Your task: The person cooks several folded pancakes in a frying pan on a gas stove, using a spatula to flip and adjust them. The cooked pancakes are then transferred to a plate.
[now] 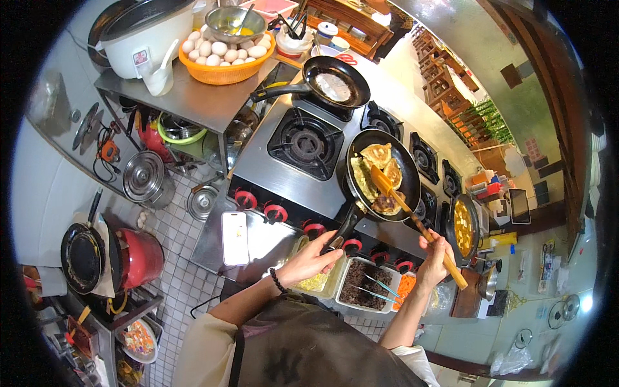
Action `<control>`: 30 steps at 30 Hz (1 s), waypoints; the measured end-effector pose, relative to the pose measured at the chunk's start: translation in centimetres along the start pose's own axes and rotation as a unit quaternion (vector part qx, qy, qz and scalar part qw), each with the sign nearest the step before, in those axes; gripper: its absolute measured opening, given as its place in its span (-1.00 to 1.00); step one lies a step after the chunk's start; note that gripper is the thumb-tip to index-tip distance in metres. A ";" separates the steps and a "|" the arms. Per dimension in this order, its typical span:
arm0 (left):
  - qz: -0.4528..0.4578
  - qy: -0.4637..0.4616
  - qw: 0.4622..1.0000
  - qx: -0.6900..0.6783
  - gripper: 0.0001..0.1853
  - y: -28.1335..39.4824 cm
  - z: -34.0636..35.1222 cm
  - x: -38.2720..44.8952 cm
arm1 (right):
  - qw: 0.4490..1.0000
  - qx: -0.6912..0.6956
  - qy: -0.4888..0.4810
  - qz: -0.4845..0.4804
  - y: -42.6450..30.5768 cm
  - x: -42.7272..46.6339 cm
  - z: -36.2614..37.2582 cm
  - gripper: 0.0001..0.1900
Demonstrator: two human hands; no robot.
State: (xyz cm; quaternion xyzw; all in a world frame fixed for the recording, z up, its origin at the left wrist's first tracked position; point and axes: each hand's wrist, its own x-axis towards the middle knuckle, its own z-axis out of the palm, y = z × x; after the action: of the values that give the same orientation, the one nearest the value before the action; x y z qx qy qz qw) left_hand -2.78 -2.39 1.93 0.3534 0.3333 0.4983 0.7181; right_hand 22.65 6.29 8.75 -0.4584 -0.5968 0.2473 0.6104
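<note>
My left hand [312, 259] grips the black handle of a frying pan [358, 145] over the gas stove [256, 159]. Several browned, folded dumpling-like pieces [376, 155] lie in the pan. With my right hand [435, 259] I hold a spatula [382, 181] by its wooden handle; its orange-brown blade is among the pieces. Below my hands, along the stove front, are a tub of dark crumbled food [358, 285] with tongs [379, 283] in it, shredded orange carrot [406, 285] and a tub of pale yellow shreds [316, 280], partly hidden by my left hand.
A second frying pan [336, 84] sits on the far left burner. At right stands a pan of yellow cubed food [464, 227]. A phone [235, 239] lies left of the tubs. Eggs fill an orange basket [220, 72] under a steel bowl [227, 31], beside a white cooker [145, 46].
</note>
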 end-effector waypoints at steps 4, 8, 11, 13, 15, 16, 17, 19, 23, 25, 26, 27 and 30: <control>-0.009 0.006 1.000 0.000 -0.51 0.0 0.0 0.1 | 1.000 0.014 -0.021 0.014 -0.3 0.2 -0.3 -0.72; -0.007 0.002 1.000 -0.001 -0.51 0.2 0.0 0.1 | 0.998 0.065 -0.020 -0.003 -0.4 0.9 -0.5 -0.71; -0.014 0.005 1.000 -0.003 -0.51 0.3 0.1 0.1 | 0.999 0.004 -0.024 -0.023 0.6 0.9 0.2 -0.69; -0.021 0.007 1.000 -0.003 -0.51 0.3 0.1 0.1 | 0.996 -0.071 -0.037 -0.050 1.6 0.6 1.0 -0.69; -0.030 0.013 0.999 -0.003 -0.51 0.3 0.1 0.1 | 0.993 -0.073 -0.062 -0.075 1.9 0.0 1.3 -0.71; -0.020 0.009 1.000 -0.002 -0.51 0.3 0.1 0.2 | 0.993 -0.084 -0.065 -0.059 1.8 -0.3 1.2 -0.73; -0.020 0.010 1.000 0.000 -0.51 0.3 0.1 0.1 | 0.993 -0.087 -0.070 -0.049 1.6 -0.4 1.2 -0.73; -0.018 0.005 1.000 0.003 -0.51 0.3 0.0 0.1 | 0.988 -0.122 -0.066 -0.065 0.9 -0.5 1.2 -0.74; -0.014 -0.004 1.000 0.001 -0.52 0.1 0.0 0.2 | 0.957 -0.203 -0.104 -0.181 -0.7 -0.9 2.1 -0.86; -0.015 0.000 1.000 -0.001 -0.52 0.1 0.0 0.2 | 0.958 -0.182 -0.140 -0.173 -1.0 -1.5 3.2 -0.91; -0.015 0.002 1.000 -0.002 -0.52 0.0 0.0 0.2 | 0.954 -0.194 -0.155 -0.166 -1.1 -1.9 3.6 -0.92; -0.017 0.005 1.000 -0.005 -0.52 0.0 0.0 0.3 | 0.951 -0.204 -0.170 -0.160 -1.3 -2.1 3.9 -0.93; -0.025 -0.005 1.000 0.013 -0.46 -0.1 -0.3 0.3 | 0.958 -0.197 -0.162 -0.131 -1.9 -2.4 4.0 -0.91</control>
State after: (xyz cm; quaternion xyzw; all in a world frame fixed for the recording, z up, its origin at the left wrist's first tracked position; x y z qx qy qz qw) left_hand -2.89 -2.07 1.66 0.3570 0.3447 0.4740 0.7273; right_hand 17.94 4.45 8.65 -0.4412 -0.7792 0.1132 0.4305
